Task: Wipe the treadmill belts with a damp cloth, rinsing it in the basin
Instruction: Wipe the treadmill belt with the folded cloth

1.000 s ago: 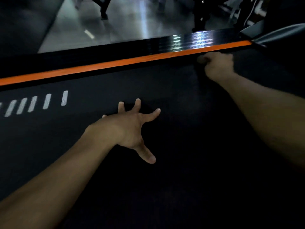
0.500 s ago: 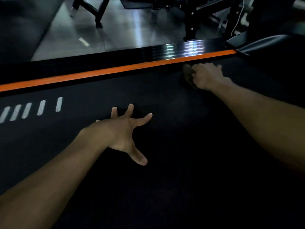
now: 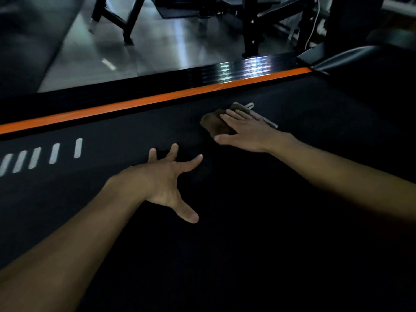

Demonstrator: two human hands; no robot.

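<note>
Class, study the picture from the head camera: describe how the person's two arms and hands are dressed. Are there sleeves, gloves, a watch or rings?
Both forearms are bare as far as the picture shows: no sleeve reaches into view. The left hand and the right hand wear no gloves. No watch, wristband or ring shows on either, though the light is dim and small items could be missed.

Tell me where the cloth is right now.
In the head view the cloth lies on the treadmill belt, right of centre, under the flat right hand, just short of the orange stripe.
</note>
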